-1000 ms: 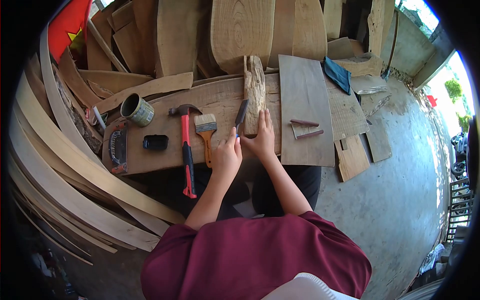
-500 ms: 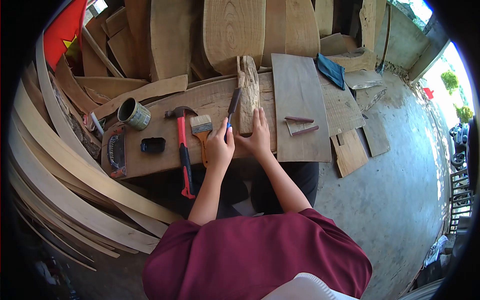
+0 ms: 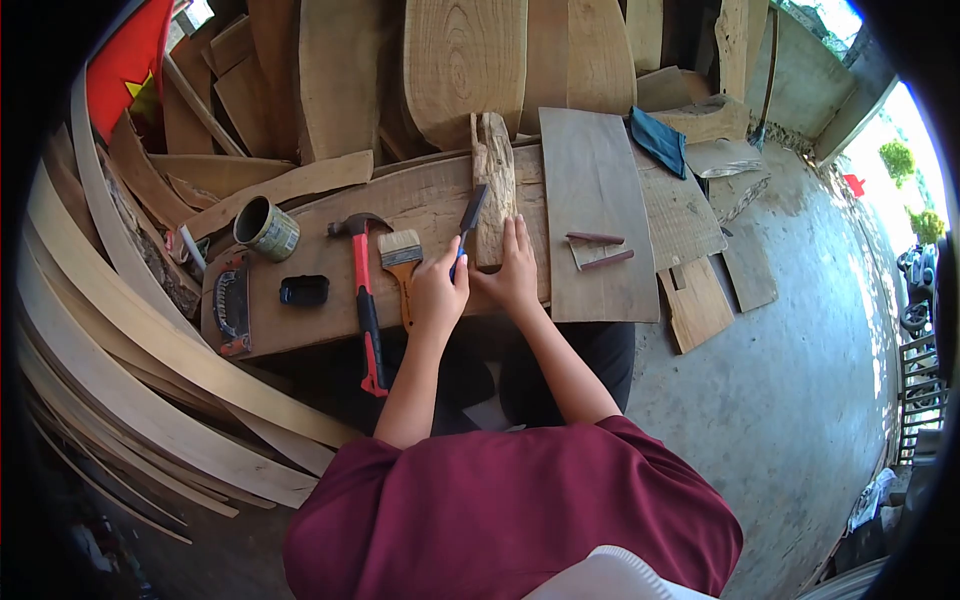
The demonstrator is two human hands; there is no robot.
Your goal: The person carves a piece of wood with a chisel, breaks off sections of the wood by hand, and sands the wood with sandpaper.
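Note:
My left hand (image 3: 440, 290) is wrapped round the blue handle of a tool with a flat dark blade (image 3: 474, 210), a file or scraper. The blade points up and lies against the left side of a rough, weathered wood piece (image 3: 496, 170). My right hand (image 3: 515, 275) rests with its fingers stretched out on the lower end of that piece, thumb to the left. The wood piece lies lengthwise on a wooden bench (image 3: 425, 185). To the left of my left hand are a paintbrush (image 3: 402, 262) and a red and black claw hammer (image 3: 365, 300).
A tin can (image 3: 267, 229), a small black tray (image 3: 304, 290) and a handled tool (image 3: 234, 305) stand at the left. On the right, a thin board (image 3: 600, 220) bears sandpaper (image 3: 598, 250); a teal cloth (image 3: 658, 143) lies beyond. Curved planks (image 3: 170, 340) are stacked at the left.
The whole view has shifted, so the bench appears further left. The blade has swung slightly in my left hand, while my right hand stays on the wood.

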